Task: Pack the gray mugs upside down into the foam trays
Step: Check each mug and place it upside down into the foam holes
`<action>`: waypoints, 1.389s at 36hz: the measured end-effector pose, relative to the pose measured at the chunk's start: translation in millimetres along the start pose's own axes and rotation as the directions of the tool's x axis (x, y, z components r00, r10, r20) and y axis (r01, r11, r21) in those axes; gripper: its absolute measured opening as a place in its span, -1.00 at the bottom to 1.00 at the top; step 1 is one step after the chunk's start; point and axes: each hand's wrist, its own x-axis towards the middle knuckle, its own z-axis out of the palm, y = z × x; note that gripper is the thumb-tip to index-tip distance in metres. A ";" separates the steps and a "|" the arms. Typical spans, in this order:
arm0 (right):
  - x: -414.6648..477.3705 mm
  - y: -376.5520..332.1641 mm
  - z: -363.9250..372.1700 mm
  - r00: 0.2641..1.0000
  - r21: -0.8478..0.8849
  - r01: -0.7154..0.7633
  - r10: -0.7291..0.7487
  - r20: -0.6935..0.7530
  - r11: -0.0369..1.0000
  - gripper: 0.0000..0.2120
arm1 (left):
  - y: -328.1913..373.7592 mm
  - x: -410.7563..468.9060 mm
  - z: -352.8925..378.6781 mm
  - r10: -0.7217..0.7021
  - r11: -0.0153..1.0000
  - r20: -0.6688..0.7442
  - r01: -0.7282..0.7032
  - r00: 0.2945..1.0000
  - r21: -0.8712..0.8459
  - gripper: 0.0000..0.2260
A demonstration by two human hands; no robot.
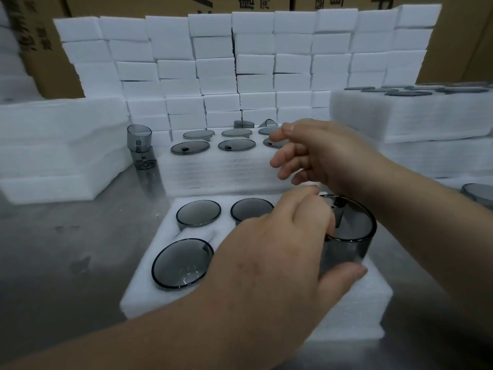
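Mug point(349, 236) gripped, seemingly bottom-up, by left hand point(272, 252) at 3 o'clock of near tray point(346, 316), not yet flush, with right hand point(320, 153) slack and empty at 12 o'clock; seating step, probably called for straight downward press.

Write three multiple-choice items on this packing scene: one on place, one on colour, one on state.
1. Where do the stacked mugs stand? A on a shelf; B on the table, left of the far tray; C on a chair.
2. What colour is the near tray? A white; B black; C yellow.
3. What is the left hand doing? A lying flat; B gripping a mug; C waving.
Key: B, they stand beside that tray; A, its foam is white; B, its fingers curl round the mug.
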 end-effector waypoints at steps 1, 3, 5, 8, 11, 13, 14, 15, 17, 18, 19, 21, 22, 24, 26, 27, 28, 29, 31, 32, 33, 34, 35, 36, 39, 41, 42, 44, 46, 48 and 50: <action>-0.2 -1.9 0.4 1.000 -0.006 0.002 -0.002 -0.003 1.000 -0.70 | 0.8 -0.1 -0.7 -0.008 1.000 0.007 0.008 1.000 -0.004 -0.73; -1.0 -2.8 1.1 1.000 -0.030 0.004 -0.004 -0.004 1.000 -0.67 | 1.6 -0.9 -2.5 -0.005 1.000 0.015 0.005 1.000 -0.026 -0.74; -2.3 0.2 2.3 1.000 -0.075 0.000 0.000 -0.006 0.997 -0.71 | 1.7 -1.0 -3.6 0.005 0.999 0.023 -0.004 1.000 -0.040 -0.74; -4.4 4.4 4.2 1.000 -0.125 -0.008 0.006 -0.017 0.992 -0.85 | 1.2 -0.9 -4.0 0.006 0.999 0.040 -0.004 0.999 -0.043 -0.72; -5.5 2.9 5.3 1.000 -0.154 0.002 -0.006 -0.027 0.988 -0.86 | 0.6 0.1 -4.2 0.002 0.999 0.080 0.003 0.997 -0.051 -0.67; -6.3 1.5 5.7 1.000 -0.167 0.005 -0.009 -0.024 0.986 -0.86 | -0.9 0.4 -4.1 0.013 0.999 0.100 -0.009 0.995 -0.041 -0.64; -6.8 1.0 5.8 1.000 -0.169 0.004 -0.008 -0.025 0.986 -0.85 | -1.5 0.5 -3.8 0.021 0.999 0.111 -0.016 0.994 -0.041 -0.63; -7.2 0.7 5.8 1.000 -0.169 0.002 -0.006 -0.027 0.986 -0.85 | -1.9 0.4 -3.3 0.029 0.999 0.121 -0.024 0.992 -0.039 -0.63; -8.0 0.4 6.2 1.000 -0.175 0.000 -0.005 -0.026 0.985 -0.85 | -2.4 -0.5 -2.8 0.037 0.999 0.131 -0.034 0.991 -0.028 -0.63; -8.3 0.3 6.5 1.000 -0.182 0.000 -0.005 -0.024 0.983 -0.85 | -2.3 -1.0 -2.8 0.035 0.999 0.135 -0.032 0.990 -0.025 -0.62; -8.5 0.4 7.0 1.000 -0.189 -0.002 -0.003 -0.022 0.982 -0.85 | -2.2 -1.5 -2.8 0.034 0.999 0.139 -0.031 0.990 -0.023 -0.61; -9.0 0.7 8.2 1.000 -0.203 -0.011 0.009 -0.014 0.979 -0.84 | -2.1 -2.1 -3.4 0.036 0.999 0.153 -0.036 0.988 0.001 -0.53; -9.2 0.7 8.7 1.000 -0.207 -0.018 0.016 -0.009 0.978 -0.84 | -2.1 -2.3 -3.8 0.039 0.999 0.165 -0.042 0.986 0.018 -0.48; -9.6 0.5 9.5 1.000 -0.216 -0.027 0.029 0.005 0.976 -0.84 | -1.8 -2.5 -4.4 0.046 0.997 0.197 -0.056 0.979 0.049 -0.44; -9.9 -0.1 10.4 0.999 -0.246 -0.033 0.040 0.024 0.969 -0.83 | -1.5 -2.2 -5.1 0.047 0.995 0.238 -0.068 0.970 0.080 -0.43; -10.0 -0.6 10.7 0.998 -0.269 -0.036 0.046 0.032 0.962 -0.82 | -1.4 -2.0 -5.0 0.047 0.993 0.256 -0.074 0.965 0.096 -0.42; -10.3 -1.0 10.6 0.998 -0.294 -0.038 0.052 0.040 0.955 -0.82 | -1.3 -1.9 -4.8 0.045 0.991 0.273 -0.077 0.961 0.109 -0.43; -10.5 -1.4 10.4 0.997 -0.314 -0.040 0.058 0.048 0.949 -0.82 | -1.2 -1.9 -4.6 0.042 0.990 0.287 -0.078 0.957 0.114 -0.43; -11.2 -2.7 9.5 0.996 -0.334 -0.051 0.074 0.057 0.941 -0.83 | -1.0 -2.4 -3.6 0.042 0.991 0.304 -0.078 0.952 0.107 -0.46; -11.4 -3.6 9.0 0.995 -0.336 -0.056 0.079 0.055 0.940 -0.83 | -0.9 -2.6 -3.2 0.046 0.991 0.309 -0.081 0.950 0.103 -0.46; -11.7 -4.6 8.6 0.996 -0.338 -0.058 0.079 0.049 0.940 -0.84 | -1.1 -2.9 -2.7 0.051 0.991 0.318 -0.089 0.947 0.104 -0.45; -11.8 -5.9 8.5 0.996 -0.340 -0.055 0.075 0.045 0.939 -0.84 | -1.4 -3.0 -2.3 0.060 0.989 0.327 -0.100 0.943 0.107 -0.44; -12.0 -7.0 9.4 0.996 -0.345 -0.050 0.070 0.045 0.937 -0.84 | -1.9 -3.1 -1.9 0.070 0.988 0.336 -0.112 0.939 0.107 -0.44; -12.5 -8.1 10.3 0.996 -0.353 -0.045 0.067 0.052 0.934 -0.84 | -2.5 -2.5 -2.0 0.079 0.988 0.342 -0.119 0.937 0.097 -0.44; -14.7 -9.4 14.8 0.993 -0.393 -0.034 0.076 0.092 0.919 -0.85 | -3.3 -0.6 -3.3 0.100 0.990 0.354 -0.129 0.930 0.061 -0.44; -16.5 -9.7 17.1 0.988 -0.424 -0.027 0.088 0.125 0.905 -0.85 | -3.5 0.4 -3.8 0.112 0.988 0.360 -0.144 0.926 0.062 -0.45; -17.2 -10.0 18.0 0.985 -0.439 -0.022 0.094 0.143 0.898 -0.84 | -3.6 0.7 -4.1 0.113 0.989 0.372 -0.141 0.921 0.047 -0.45; -18.5 -10.2 19.1 0.980 -0.468 -0.015 0.105 0.167 0.884 -0.81 | -3.2 1.0 -4.0 0.110 0.993 0.395 -0.117 0.912 -0.007 -0.43; -19.2 -10.3 20.0 0.978 -0.496 -0.024 0.124 0.168 0.868 -0.77 | -4.3 0.9 -3.8 0.108 0.994 0.412 -0.108 0.905 -0.024 -0.42; -19.6 -10.4 20.5 0.978 -0.518 -0.040 0.140 0.154 0.854 -0.75 | -5.4 1.7 -5.8 0.110 0.994 0.425 -0.111 0.898 -0.023 -0.44; -19.5 -10.9 20.0 0.980 -0.542 -0.056 0.149 0.129 0.839 -0.74 | -6.8 3.5 -8.1 0.117 0.993 0.452 -0.107 0.884 -0.047 -0.46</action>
